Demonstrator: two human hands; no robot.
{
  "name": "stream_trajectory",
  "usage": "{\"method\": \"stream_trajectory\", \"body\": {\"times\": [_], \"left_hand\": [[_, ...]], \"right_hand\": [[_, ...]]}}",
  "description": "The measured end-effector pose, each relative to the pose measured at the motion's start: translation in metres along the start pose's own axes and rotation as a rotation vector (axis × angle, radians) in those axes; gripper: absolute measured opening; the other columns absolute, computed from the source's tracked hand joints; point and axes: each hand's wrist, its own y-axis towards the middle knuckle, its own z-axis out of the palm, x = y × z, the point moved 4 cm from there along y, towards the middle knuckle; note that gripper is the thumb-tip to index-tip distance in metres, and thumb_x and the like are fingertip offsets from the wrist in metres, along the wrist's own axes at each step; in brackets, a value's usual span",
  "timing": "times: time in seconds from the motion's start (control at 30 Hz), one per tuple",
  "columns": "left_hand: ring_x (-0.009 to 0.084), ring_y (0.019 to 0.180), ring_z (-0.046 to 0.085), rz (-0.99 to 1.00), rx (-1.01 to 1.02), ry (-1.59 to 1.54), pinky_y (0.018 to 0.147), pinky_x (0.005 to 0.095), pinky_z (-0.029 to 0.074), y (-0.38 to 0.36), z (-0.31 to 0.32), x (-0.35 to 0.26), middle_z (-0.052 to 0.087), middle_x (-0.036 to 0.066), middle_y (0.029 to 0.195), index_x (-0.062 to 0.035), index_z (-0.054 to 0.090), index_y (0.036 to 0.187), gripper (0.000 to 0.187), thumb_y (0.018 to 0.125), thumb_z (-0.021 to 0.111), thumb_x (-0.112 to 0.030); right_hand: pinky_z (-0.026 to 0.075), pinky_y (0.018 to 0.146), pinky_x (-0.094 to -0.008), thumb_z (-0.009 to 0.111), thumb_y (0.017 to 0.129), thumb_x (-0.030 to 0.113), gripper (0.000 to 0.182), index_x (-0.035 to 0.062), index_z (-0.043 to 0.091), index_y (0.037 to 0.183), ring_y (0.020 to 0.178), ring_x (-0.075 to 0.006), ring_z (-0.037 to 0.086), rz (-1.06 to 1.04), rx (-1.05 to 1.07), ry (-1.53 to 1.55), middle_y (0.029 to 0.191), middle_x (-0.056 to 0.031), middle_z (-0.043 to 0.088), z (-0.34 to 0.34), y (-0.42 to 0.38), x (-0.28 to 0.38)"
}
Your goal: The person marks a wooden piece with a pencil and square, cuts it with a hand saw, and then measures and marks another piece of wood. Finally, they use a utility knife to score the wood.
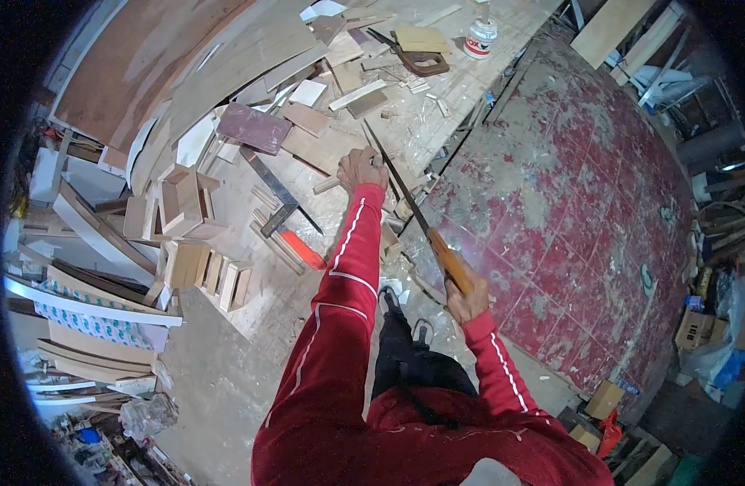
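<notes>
My right hand (468, 296) is wrapped around the wooden handle of a handsaw (450, 261). The long narrow blade points up and away, its far part passing just right of my left hand (361, 168). That left hand is closed over a thin wooden strip (327, 185) at the workbench edge, and one end of the strip sticks out to its left. Left of my forearm lie a metal square (274, 182), a tool with a red handle (303, 249) and several narrow wood strips (275, 241).
Small wooden boxes (186, 202) stand on the workbench's left side. Wood offcuts (309, 120), a second saw (425, 61) and a white bottle (480, 38) lie farther back. Red tiled floor (575, 211) stretches to the right. Curved boards (105, 227) are stacked at far left.
</notes>
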Motion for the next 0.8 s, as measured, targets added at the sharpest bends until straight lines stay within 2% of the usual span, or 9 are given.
{"method": "stream_trajectory", "body": {"times": [0.1, 0.2, 0.23, 0.37, 0.43, 0.57, 0.67, 0.73, 0.8], "left_hand": [[0.0267, 0.099, 0.046, 0.009, 0.011, 0.019, 0.089, 0.0415, 0.031, 0.003, 0.000, -0.003, 0.056, 0.006, 0.098, -0.0167, 0.064, 0.089, 0.017, 0.073, 0.059, -0.021], [0.0265, 0.100, 0.046, 0.020, 0.015, 0.020, 0.089, 0.0412, 0.031, 0.000, 0.001, 0.003, 0.056, 0.006, 0.098, -0.0165, 0.064, 0.089, 0.017, 0.074, 0.059, -0.022], [0.0265, 0.100, 0.046, 0.030, -0.009, -0.003, 0.089, 0.0412, 0.031, 0.003, 0.002, 0.001, 0.056, 0.006, 0.098, -0.0164, 0.064, 0.089, 0.017, 0.074, 0.058, -0.021], [0.0270, 0.099, 0.046, 0.012, -0.018, 0.014, 0.088, 0.0412, 0.031, 0.002, 0.003, 0.001, 0.056, 0.006, 0.097, -0.0164, 0.064, 0.088, 0.016, 0.074, 0.058, -0.021], [0.0275, 0.099, 0.046, 0.051, -0.003, 0.006, 0.088, 0.0414, 0.031, 0.002, 0.001, 0.001, 0.055, 0.006, 0.097, -0.0165, 0.064, 0.089, 0.017, 0.074, 0.059, -0.022], [0.0283, 0.098, 0.046, 0.046, -0.005, -0.006, 0.087, 0.0421, 0.031, 0.003, 0.000, -0.001, 0.055, 0.006, 0.097, -0.0160, 0.063, 0.088, 0.017, 0.073, 0.059, -0.022], [0.0281, 0.098, 0.046, 0.042, -0.030, -0.018, 0.087, 0.0418, 0.031, 0.001, 0.001, 0.001, 0.055, 0.006, 0.097, -0.0164, 0.063, 0.088, 0.017, 0.073, 0.059, -0.022], [0.0277, 0.099, 0.046, 0.046, -0.013, 0.007, 0.088, 0.0417, 0.030, 0.004, 0.001, -0.001, 0.055, 0.006, 0.097, -0.0168, 0.064, 0.089, 0.017, 0.073, 0.060, -0.022], [0.0273, 0.099, 0.046, 0.045, 0.023, 0.040, 0.088, 0.0416, 0.030, -0.002, 0.001, 0.002, 0.055, 0.005, 0.097, -0.0171, 0.064, 0.089, 0.018, 0.073, 0.060, -0.023]], "right_hand": [[0.051, 0.072, -0.0322, 0.054, 0.073, -0.002, 0.046, 0.0034, 0.056, 0.118, 0.083, -0.0310, 0.066, -0.105, -0.020, 0.014, 0.095, -0.0229, 0.063, -0.007, -0.013, 0.002], [0.049, 0.075, -0.0310, 0.054, 0.073, -0.003, 0.049, 0.0039, 0.054, 0.121, 0.085, -0.0301, 0.065, 0.030, 0.014, 0.014, 0.097, -0.0228, 0.063, -0.009, -0.024, -0.005], [0.049, 0.075, -0.0306, 0.054, 0.072, -0.003, 0.050, 0.0038, 0.054, 0.122, 0.088, -0.0297, 0.065, -0.030, -0.029, 0.077, 0.098, -0.0233, 0.063, -0.004, -0.013, -0.003], [0.049, 0.074, -0.0307, 0.054, 0.072, -0.003, 0.049, 0.0040, 0.054, 0.121, 0.089, -0.0307, 0.065, 0.011, 0.010, 0.038, 0.098, -0.0238, 0.063, -0.001, -0.007, -0.008], [0.050, 0.073, -0.0319, 0.054, 0.072, -0.002, 0.049, 0.0027, 0.053, 0.121, 0.088, -0.0316, 0.065, -0.100, -0.020, -0.016, 0.096, -0.0242, 0.063, -0.011, -0.027, -0.005], [0.050, 0.076, -0.0325, 0.053, 0.071, -0.004, 0.049, 0.0008, 0.054, 0.120, 0.089, -0.0319, 0.065, -0.019, -0.028, -0.031, 0.098, -0.0244, 0.063, -0.002, -0.001, 0.000], [0.050, 0.078, -0.0330, 0.053, 0.071, -0.004, 0.048, -0.0015, 0.054, 0.118, 0.091, -0.0313, 0.065, 0.053, 0.059, 0.033, 0.099, -0.0246, 0.063, 0.004, 0.000, -0.004], [0.050, 0.076, -0.0329, 0.053, 0.070, -0.003, 0.048, 0.0014, 0.055, 0.118, 0.089, -0.0309, 0.065, -0.191, -0.058, -0.035, 0.098, -0.0235, 0.063, -0.006, -0.026, -0.010], [0.050, 0.073, -0.0331, 0.055, 0.071, -0.003, 0.048, 0.0036, 0.056, 0.118, 0.088, -0.0301, 0.065, -0.211, -0.065, -0.068, 0.098, -0.0225, 0.063, -0.005, -0.029, -0.010]]}}
